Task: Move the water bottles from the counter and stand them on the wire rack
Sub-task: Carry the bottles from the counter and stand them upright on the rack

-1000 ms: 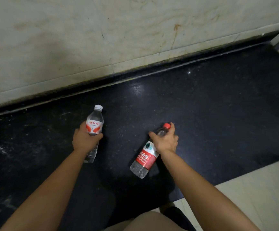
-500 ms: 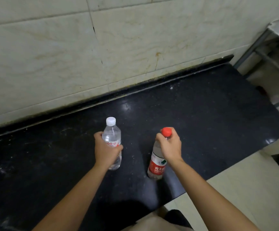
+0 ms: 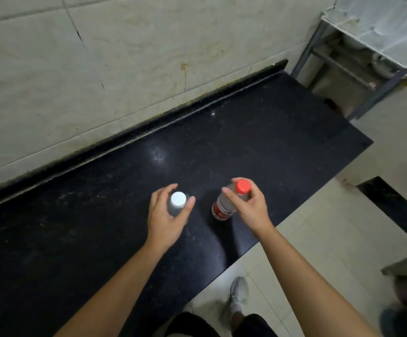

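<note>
A person is gripping two bottles near the black bench's (image 3: 282,142) front edge — left hand (image 3: 167,216) wrapping the white-capped bottle (image 3: 177,201), right hand (image 3: 251,206) pinching the red-capped bottle (image 3: 231,203) — wire rack (image 3: 372,45) standing beyond the right end.

White cap (image 3: 178,199), red cap (image 3: 243,186), black counter (image 3: 258,132)

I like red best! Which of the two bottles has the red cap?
The clear plastic bottle with the red-and-white label, held by the right hand. Its cap is red; the clear bottle in the left hand has a white cap.
</note>
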`<state>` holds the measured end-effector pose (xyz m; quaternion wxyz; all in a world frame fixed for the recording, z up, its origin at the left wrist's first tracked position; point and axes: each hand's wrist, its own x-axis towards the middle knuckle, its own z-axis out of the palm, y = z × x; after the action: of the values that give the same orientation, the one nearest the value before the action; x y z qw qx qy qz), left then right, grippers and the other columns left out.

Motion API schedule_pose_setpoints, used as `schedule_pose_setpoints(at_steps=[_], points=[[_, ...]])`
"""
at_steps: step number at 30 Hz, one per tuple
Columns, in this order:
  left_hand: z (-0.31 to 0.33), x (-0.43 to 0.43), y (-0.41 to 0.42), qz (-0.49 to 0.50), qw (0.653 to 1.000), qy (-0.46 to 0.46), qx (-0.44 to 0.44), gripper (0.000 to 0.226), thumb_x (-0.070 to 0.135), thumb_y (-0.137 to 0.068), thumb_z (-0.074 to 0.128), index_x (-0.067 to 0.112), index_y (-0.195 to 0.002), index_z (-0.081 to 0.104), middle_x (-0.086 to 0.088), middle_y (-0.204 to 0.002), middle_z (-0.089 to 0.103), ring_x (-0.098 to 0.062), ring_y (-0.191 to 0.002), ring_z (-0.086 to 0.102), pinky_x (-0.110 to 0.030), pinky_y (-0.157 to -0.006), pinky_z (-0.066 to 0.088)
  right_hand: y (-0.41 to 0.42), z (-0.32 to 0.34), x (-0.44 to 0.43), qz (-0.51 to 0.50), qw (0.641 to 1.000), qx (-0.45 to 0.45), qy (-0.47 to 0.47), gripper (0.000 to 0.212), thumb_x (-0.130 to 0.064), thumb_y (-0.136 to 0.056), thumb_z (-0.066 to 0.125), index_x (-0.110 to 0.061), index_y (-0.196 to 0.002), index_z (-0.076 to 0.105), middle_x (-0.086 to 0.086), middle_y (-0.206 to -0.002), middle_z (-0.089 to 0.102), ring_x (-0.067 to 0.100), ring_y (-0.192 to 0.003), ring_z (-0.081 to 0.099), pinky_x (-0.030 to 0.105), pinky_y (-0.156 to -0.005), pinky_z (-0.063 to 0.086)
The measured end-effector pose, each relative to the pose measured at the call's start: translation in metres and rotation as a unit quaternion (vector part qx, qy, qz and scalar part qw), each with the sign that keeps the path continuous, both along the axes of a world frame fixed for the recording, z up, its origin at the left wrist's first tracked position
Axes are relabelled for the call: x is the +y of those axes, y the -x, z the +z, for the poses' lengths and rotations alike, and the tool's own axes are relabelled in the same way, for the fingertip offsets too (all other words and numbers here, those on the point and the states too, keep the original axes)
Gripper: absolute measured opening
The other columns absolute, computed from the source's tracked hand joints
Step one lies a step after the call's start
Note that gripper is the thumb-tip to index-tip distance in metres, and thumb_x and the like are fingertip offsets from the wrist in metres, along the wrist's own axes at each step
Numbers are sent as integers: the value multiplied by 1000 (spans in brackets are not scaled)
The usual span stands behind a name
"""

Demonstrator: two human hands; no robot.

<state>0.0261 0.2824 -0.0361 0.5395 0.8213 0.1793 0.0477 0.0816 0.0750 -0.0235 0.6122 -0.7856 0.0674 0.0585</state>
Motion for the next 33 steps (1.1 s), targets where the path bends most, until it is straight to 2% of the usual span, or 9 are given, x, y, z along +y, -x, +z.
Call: schedule_pose_setpoints(at_steps=[3,6,9,11,16,20,23,28,33], points=[[7,-6,-3,7,1000,9,-17,23,39,-90,70,31,-109,58,-1,-116,62,-4,-103,61,-20,-92,48,5,1,-1,-26,999,-13,-40,23,-32,-90,75,-28,-112,71,-14,-110,71,-2,-106,64,21,-92,51],[15,-20,-9,28,999,9,-29,14,37,-92,70,36,-97,57,-6,-108,63,-19,-102,63,-38,-95,51,8,8,-24,-58,995,-36,-70,9,-32,-95,69,-29,-104,69,-18,-101,71,-4,-100,64,23,-91,47],[36,-54,-21,25,998,8,-50,26,55,-84,67,32,-95,60,-9,-104,64,-20,-97,63,-35,-89,51,8,24,-69,-71,993,-62,-73,13,-43,-96,65,-31,-100,66,-20,-97,69,1,-98,65,29,-91,50],[52,-89,-32,17,998,1,-66,42,62,-82,60,24,-98,61,-9,-101,66,-14,-92,64,-26,-84,50,6,40,-108,-84,991,-83,-70,20,-50,-93,63,-31,-99,66,-17,-98,70,6,-98,66,32,-91,53],[108,-213,-58,-10,990,24,-137,23,29,-95,66,13,-112,65,10,-106,67,17,-91,60,-3,-84,42,0,88,-229,-158,968,-145,-134,7,-24,-89,77,-23,-95,73,-12,-90,73,2,-89,68,17,-78,52],[152,-327,-85,-2,980,74,-185,14,33,-96,66,21,-102,70,14,-93,69,12,-81,63,-9,-75,48,-7,125,-339,-188,952,-184,-157,12,-18,-87,78,-18,-99,76,-16,-88,75,-6,-86,67,11,-77,49],[174,-406,-107,-47,973,110,-195,22,35,-97,64,15,-105,69,11,-92,69,11,-77,64,-9,-69,49,-13,146,-414,-194,949,-217,-120,11,-21,-91,75,-20,-102,73,-14,-94,72,-6,-90,65,11,-81,47],[198,-509,-141,-136,959,126,-214,28,38,-95,64,12,-105,68,9,-92,70,5,-81,65,-15,-74,52,-35,169,-512,-214,943,-240,-88,8,-29,-93,71,-22,-96,70,-13,-87,70,0,-83,64,22,-82,50],[213,-579,-191,-164,945,144,-243,40,49,-90,61,11,-104,66,7,-90,70,1,-81,66,-19,-75,51,-84,176,-570,-227,935,-255,-91,4,-27,-95,69,-23,-93,69,-20,-80,69,-6,-80,62,15,-78,49]])
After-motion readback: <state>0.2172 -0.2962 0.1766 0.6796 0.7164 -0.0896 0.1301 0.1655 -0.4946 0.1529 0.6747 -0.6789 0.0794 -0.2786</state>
